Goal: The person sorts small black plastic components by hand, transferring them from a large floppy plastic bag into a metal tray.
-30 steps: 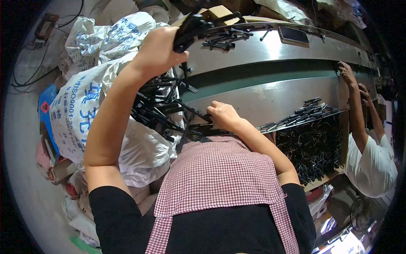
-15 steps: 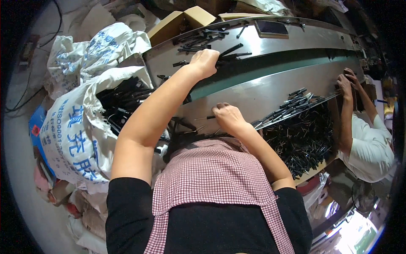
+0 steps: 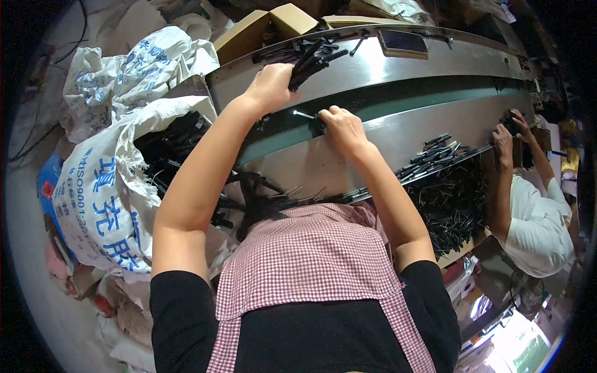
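Note:
Over the far steel ledge, my left hand (image 3: pixel 272 86) is closed around a bundle of slim black sticks (image 3: pixel 311 61) that fan out past the fingers to the right. My right hand (image 3: pixel 343 130) is above the green belt (image 3: pixel 273 139), its fingers pinched on a small dark stick with a pale, shiny tip (image 3: pixel 303 114) pointing left. What kind of stick these are, I cannot tell. More black sticks (image 3: pixel 277 51) lie on the ledge behind my left hand. A loose heap of black and silver sticks (image 3: pixel 435 156) rests along the near steel edge, right of my right forearm.
A white woven sack (image 3: pixel 99 205) full of black parts stands at the left. Below the near edge is a box heaped with black sticks (image 3: pixel 451 214). A dark phone (image 3: pixel 402 43) lies on the far ledge. At the right, a co-worker's hands (image 3: pixel 505 133) hold dark pieces.
My left hand has shifted left and now holds up the stick bundle. My right hand has moved away from me, from the near steel surface to the belt. The co-worker's hands now hold dark pieces.

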### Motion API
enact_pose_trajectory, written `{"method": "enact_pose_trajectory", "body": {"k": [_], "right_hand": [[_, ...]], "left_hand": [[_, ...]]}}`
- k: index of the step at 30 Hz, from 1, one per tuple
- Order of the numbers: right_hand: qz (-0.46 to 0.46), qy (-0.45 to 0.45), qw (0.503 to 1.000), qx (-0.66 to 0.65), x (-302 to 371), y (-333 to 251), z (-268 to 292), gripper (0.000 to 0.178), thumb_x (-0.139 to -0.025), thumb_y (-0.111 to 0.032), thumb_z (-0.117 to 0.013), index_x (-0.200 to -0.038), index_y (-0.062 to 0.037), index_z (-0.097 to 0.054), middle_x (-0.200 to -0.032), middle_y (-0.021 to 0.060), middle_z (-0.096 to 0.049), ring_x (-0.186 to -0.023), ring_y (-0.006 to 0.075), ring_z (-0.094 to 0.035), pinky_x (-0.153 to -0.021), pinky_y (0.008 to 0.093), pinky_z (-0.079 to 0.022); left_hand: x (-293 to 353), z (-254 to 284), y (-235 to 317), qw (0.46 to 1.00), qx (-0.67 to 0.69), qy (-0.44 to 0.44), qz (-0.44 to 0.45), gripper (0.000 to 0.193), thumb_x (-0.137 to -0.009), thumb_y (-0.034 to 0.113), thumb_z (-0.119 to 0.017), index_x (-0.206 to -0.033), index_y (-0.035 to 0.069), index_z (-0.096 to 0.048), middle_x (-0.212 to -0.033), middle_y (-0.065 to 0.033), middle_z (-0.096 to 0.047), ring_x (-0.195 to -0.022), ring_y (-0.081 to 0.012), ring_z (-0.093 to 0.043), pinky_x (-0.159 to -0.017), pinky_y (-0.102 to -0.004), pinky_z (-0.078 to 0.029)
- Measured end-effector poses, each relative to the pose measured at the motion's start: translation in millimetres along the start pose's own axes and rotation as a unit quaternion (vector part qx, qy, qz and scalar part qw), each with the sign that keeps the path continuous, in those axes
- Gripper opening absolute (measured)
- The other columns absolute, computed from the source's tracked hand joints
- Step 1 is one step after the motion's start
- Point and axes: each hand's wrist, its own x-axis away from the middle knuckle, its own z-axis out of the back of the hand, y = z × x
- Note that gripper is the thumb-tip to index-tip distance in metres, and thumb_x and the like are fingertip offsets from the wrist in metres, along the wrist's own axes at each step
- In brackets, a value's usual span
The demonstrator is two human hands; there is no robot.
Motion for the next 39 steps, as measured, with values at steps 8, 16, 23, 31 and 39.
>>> {"method": "enact_pose_trajectory", "body": {"k": [8,16,23,31,39], "right_hand": [[-0.076,0.04,0.995,0.049,-19,44,-22,0.009,-0.084,-0.008,-0.057,-0.093,-0.0065,-0.056,-0.093,0.0148,-0.061,-0.089,0.0334,-0.065,-0.075,0.0436,-0.054],[-0.31,0.28,0.772,-0.479,-10,91,-10,0.017,-0.086,-0.006,-0.068,-0.093,0.0072,-0.06,-0.079,0.0141,-0.068,-0.062,0.0177,-0.069,-0.052,0.0295,-0.057],[-0.389,0.15,0.692,-0.589,-2,125,19,0.035,-0.096,-0.013,-0.057,-0.12,0.0123,-0.053,-0.09,0.019,-0.066,-0.072,0.0226,-0.068,-0.058,0.032,-0.059],[-0.295,0.239,0.912,-0.156,115,146,50,0.02,-0.083,-0.012,-0.063,-0.099,-0.0026,-0.07,-0.09,0.0168,-0.07,-0.079,0.0294,-0.069,-0.072,0.0368,-0.054],[-0.286,0.136,0.943,0.104,162,194,89,0.025,-0.078,-0.003,-0.068,-0.1,-0.0126,-0.07,-0.108,0.011,-0.062,-0.105,0.0303,-0.056,-0.092,0.0397,-0.047]], "left_hand": [[18,-12,1,0.987,-0.092,-0.112,0.072,0.035,-0.073,0.019,-0.08,-0.094,-0.002,-0.061,-0.103,-0.0241,-0.065,-0.102,-0.0409,-0.06,-0.088,-0.0455,-0.049],[20,-10,25,0.989,-0.107,-0.057,0.078,0.025,-0.071,0.013,-0.075,-0.086,-0.001,-0.06,-0.095,-0.0237,-0.065,-0.096,-0.0431,-0.061,-0.083,-0.0485,-0.05],[4,-60,44,0.968,-0.201,-0.096,0.112,0.015,-0.081,0.002,-0.056,-0.09,0.004,-0.069,-0.1,-0.0164,-0.07,-0.094,-0.0323,-0.069,-0.077,-0.042,-0.056],[7,-114,31,0.966,-0.175,-0.059,0.182,0.01,-0.082,0.003,-0.059,-0.092,0.002,-0.06,-0.096,-0.0198,-0.069,-0.093,-0.0354,-0.068,-0.079,-0.0435,-0.055],[11,-109,29,0.988,-0.13,-0.025,0.075,0.012,-0.083,0.003,-0.057,-0.093,0.005,-0.061,-0.091,-0.0183,-0.07,-0.09,-0.0354,-0.068,-0.078,-0.0433,-0.055]]}}
